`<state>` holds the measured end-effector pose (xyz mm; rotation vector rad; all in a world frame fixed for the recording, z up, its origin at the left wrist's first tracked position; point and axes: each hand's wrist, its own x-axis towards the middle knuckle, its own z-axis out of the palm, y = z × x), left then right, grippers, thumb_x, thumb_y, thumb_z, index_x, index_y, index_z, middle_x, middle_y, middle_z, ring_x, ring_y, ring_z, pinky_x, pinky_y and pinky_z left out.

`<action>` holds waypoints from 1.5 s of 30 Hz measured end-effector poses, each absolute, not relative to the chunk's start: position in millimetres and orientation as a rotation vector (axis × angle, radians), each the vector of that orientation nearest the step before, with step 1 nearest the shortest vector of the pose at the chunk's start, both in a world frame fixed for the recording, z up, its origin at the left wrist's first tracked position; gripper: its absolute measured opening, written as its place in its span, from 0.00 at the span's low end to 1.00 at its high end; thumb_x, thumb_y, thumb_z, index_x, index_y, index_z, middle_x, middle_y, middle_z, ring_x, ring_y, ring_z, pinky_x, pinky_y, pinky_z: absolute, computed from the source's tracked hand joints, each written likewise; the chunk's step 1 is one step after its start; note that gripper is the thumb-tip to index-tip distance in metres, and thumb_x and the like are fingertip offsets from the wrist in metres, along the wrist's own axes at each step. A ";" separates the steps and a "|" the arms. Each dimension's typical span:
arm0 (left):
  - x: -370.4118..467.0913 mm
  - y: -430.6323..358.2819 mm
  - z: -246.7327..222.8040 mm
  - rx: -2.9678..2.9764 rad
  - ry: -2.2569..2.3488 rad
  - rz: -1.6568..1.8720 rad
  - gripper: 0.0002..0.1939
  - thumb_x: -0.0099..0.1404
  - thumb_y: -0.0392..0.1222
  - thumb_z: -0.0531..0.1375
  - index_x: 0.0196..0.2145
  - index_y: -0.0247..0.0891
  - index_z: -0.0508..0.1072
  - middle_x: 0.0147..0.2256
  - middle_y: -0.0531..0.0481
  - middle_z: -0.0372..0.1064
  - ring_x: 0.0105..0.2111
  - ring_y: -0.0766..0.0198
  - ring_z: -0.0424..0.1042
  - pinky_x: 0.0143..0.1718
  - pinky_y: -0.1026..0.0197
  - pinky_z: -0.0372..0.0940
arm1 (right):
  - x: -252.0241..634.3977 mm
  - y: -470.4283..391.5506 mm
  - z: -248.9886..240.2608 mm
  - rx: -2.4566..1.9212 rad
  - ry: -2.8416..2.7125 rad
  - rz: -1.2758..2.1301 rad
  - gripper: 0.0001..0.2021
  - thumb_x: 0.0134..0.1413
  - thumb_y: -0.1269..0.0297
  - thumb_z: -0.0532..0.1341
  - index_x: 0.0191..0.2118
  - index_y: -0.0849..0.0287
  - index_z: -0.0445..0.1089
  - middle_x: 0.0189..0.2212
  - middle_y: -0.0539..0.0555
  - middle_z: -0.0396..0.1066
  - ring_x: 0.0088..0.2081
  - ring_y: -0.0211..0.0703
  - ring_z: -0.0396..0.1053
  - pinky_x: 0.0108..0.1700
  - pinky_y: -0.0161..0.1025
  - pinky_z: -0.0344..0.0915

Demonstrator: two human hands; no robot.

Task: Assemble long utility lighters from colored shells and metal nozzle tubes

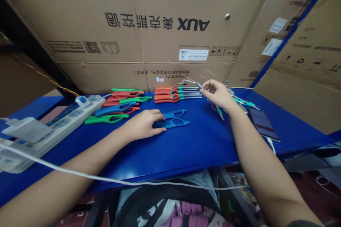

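My left hand (146, 124) lies on the blue tabletop with its fingers closed over the near ends of two blue lighter-handle halves (176, 123), which lie side by side. My right hand (217, 94) is raised a little over the table and pinches a thin metal lighter tube (199, 86) with fine wires trailing from its tip. Beneath and beside that hand lie more metal tubes with teal collars (249, 104), partly hidden by it. Beyond the blue halves, several orange-red lighters with metal tubes (167, 98) sit in a stack.
Green, red and blue lighter handles (114, 110) are piled at the left, beside a white power strip (61, 124) with plugs. A phone (263, 124) with a cable lies at the right. A cardboard wall (160, 46) closes off the back. A white cable (106, 178) crosses in front.
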<state>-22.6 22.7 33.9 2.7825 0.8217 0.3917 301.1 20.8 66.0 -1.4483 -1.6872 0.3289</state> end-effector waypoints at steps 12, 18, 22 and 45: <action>-8.1 29.3 4.3 2.132 0.894 1.067 0.34 0.62 0.47 0.65 0.61 0.39 0.57 0.45 0.43 0.73 0.42 0.59 0.75 0.45 0.53 0.71 | 262.1 5.5 41.3 -1.190 -1.982 0.759 0.16 0.58 0.50 0.61 0.42 0.58 0.70 0.35 0.53 0.70 0.32 0.40 0.66 0.35 0.38 0.64; -3.1 15.0 9.5 2.029 0.771 1.068 0.27 0.64 0.41 0.62 0.59 0.39 0.62 0.34 0.51 0.74 0.34 0.64 0.76 0.41 0.58 0.72 | 268.0 9.8 33.7 -1.291 -2.119 0.693 0.15 0.60 0.52 0.59 0.40 0.59 0.73 0.35 0.54 0.73 0.35 0.41 0.67 0.39 0.40 0.63; -0.2 5.3 14.7 1.973 0.692 0.985 0.26 0.63 0.42 0.64 0.57 0.38 0.66 0.33 0.51 0.75 0.33 0.64 0.77 0.39 0.60 0.74 | 271.4 7.5 35.8 -1.306 -2.201 0.878 0.16 0.60 0.51 0.59 0.40 0.60 0.73 0.33 0.54 0.74 0.34 0.41 0.68 0.39 0.39 0.64; 2.4 5.6 12.9 1.934 0.773 0.926 0.21 0.59 0.44 0.67 0.49 0.35 0.74 0.32 0.49 0.75 0.32 0.62 0.77 0.37 0.58 0.74 | 270.2 3.2 37.9 -1.260 -2.100 1.227 0.13 0.59 0.55 0.62 0.40 0.60 0.65 0.27 0.49 0.71 0.24 0.32 0.62 0.29 0.33 0.56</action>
